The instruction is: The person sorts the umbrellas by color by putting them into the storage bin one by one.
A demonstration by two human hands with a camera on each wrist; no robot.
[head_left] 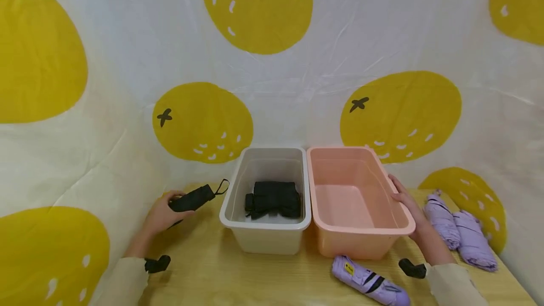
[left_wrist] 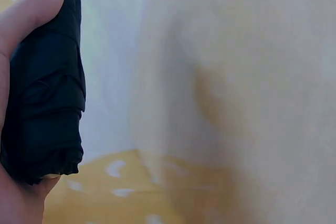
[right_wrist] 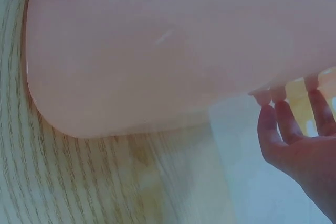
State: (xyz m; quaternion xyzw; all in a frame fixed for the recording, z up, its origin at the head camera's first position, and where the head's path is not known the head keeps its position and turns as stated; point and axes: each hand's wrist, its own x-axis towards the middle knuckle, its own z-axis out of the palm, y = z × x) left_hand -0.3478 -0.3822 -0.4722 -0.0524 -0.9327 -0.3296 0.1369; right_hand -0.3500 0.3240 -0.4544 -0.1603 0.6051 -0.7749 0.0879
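Note:
My left hand grips a black folded umbrella, whose wrist loop points toward the beige bin. In the left wrist view, the thumb lies along the rolled black fabric. More black folded umbrellas lie inside the beige bin. At the right side of the pink bin, my right hand holds the rim, thumb at its edge. From the right wrist, fingertips show against the bin's outer wall. The pink bin's visible floor is bare.
A lilac folded umbrella lies in front of the pink bin on the wooden table. Two more lilac rolled umbrellas lie at the right edge. A white cloth with yellow fruit prints hangs behind and at the sides.

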